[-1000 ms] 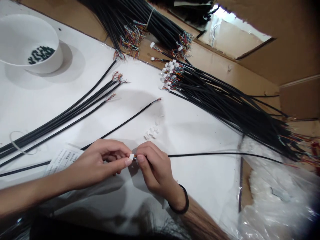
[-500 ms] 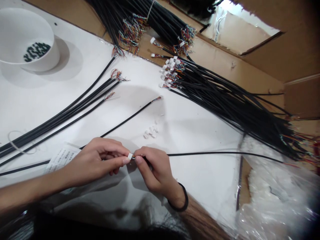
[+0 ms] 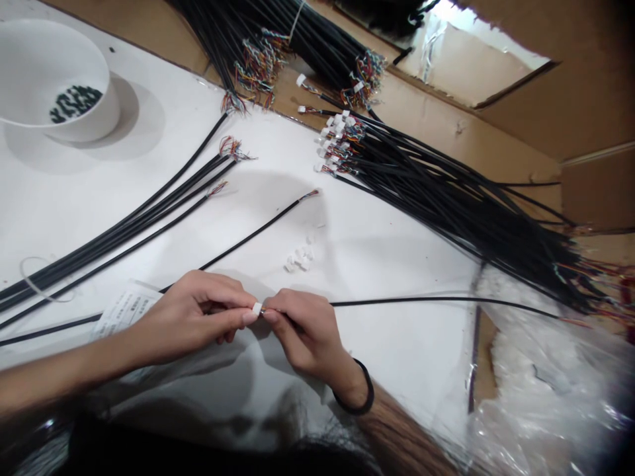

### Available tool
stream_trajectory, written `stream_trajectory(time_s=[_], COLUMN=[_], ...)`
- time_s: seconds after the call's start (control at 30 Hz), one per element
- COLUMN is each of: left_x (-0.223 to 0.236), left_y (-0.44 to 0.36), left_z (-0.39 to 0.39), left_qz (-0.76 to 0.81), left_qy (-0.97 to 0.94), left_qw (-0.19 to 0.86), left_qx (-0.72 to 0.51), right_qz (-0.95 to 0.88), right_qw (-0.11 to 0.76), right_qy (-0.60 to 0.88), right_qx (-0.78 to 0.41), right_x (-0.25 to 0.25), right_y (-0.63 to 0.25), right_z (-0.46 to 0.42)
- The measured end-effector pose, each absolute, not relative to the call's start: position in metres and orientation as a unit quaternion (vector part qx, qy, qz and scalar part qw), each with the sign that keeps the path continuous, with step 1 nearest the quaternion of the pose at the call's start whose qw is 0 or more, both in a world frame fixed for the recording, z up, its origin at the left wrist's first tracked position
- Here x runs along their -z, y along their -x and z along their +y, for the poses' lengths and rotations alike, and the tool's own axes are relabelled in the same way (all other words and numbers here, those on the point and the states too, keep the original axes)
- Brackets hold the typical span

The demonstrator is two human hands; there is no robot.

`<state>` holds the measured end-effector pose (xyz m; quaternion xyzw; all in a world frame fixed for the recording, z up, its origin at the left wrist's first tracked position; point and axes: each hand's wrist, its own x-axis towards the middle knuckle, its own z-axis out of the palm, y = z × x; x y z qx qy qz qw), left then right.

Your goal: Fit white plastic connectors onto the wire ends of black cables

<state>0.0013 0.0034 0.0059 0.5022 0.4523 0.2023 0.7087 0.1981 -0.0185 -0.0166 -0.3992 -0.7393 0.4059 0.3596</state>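
A small white connector point(image 3: 256, 309) is pinched between the thumb and forefinger of the left hand point(image 3: 198, 314), so that it is placed right at those fingertips, in the narrow gap between the two hands. By the right hand point(image 3: 305, 330), closed with thumb and forefinger together, short coloured wires point(image 3: 264, 311) are gripped just to the right of the connector. Whether the wires are fully seated in it cannot be told, as their ends are partly covered by the fingers. The black cable point(image 3: 421, 299) is seen beyond the right hand, stretched out to the right of the connector. A dark band point(image 3: 368, 390) is worn on the right wrist, below and to the right of the connector.

Loose white connectors point(image 3: 299, 258) are scattered on the tabletop point(image 3: 387, 258) near the connector, above it and slightly to the right. A second black cable point(image 3: 248, 236) is laid above the connector, its middle hidden by the left hand. Farther off, above and to the right of the connector, a large pile of black cables point(image 3: 436, 178) is spread, many of them tipped with white connectors. A white bowl point(image 3: 96, 125) with small dark pieces point(image 3: 77, 102) inside is set well to the upper left of the connector.
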Motion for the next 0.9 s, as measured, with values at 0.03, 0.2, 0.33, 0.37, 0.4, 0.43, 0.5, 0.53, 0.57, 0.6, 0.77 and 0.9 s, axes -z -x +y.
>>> stream_trajectory(time_s=[0.03,0.2,0.33,0.37,0.4,0.43,0.5,0.53,0.57,0.6,0.77,0.9], left_x=[-0.005,-0.0019,-0.0005,-0.0003,-0.0002,-0.0001,-0.0003,-0.0004,-0.0005,-0.0005,-0.0013,-0.0042], left_y=[-0.0008,0.0008,0.0016,0.0018,0.002,0.0021,0.0023,0.0024,0.0024,0.0024,0.0026,0.002], left_z=[0.0032,0.0043,0.0037,0.0035,0.0034,0.0034,0.0038,0.0041,0.0043,0.0045,0.0041,0.005], left_qz=[0.445,0.426,0.417,0.415,0.413,0.411,0.403,0.396,0.391,0.387,0.403,0.42], left_qy=[-0.522,-0.588,-0.612,-0.617,-0.623,-0.63,-0.649,-0.659,-0.668,-0.673,-0.642,-0.608], left_qw=[0.699,0.658,0.642,0.637,0.631,0.625,0.61,0.603,0.597,0.593,0.621,0.646], left_qx=[-0.204,-0.196,-0.2,-0.203,-0.205,-0.207,-0.209,-0.211,-0.212,-0.213,-0.201,-0.191], right_qz=[-0.738,-0.737,-0.739,-0.741,-0.742,-0.744,-0.748,-0.75,-0.751,-0.751,-0.75,-0.754], right_qw=[0.361,0.36,0.364,0.364,0.365,0.365,0.363,0.36,0.358,0.356,0.358,0.362], right_qy=[0.398,0.4,0.398,0.396,0.395,0.395,0.397,0.399,0.401,0.401,0.392,0.398], right_qx=[-0.408,-0.409,-0.403,-0.401,-0.399,-0.397,-0.389,-0.386,-0.385,-0.385,-0.395,-0.375], right_x=[0.0164,0.0166,0.0179,0.0183,0.0186,0.0188,0.0193,0.0194,0.0195,0.0195,0.0177,0.0157], right_y=[-0.1981,-0.198,-0.1978,-0.1977,-0.1977,-0.1976,-0.1975,-0.1975,-0.1975,-0.1975,-0.1986,-0.199], right_z=[-0.0184,-0.0187,-0.0188,-0.0188,-0.0188,-0.0188,-0.019,-0.0191,-0.0191,-0.0191,-0.0183,-0.02])
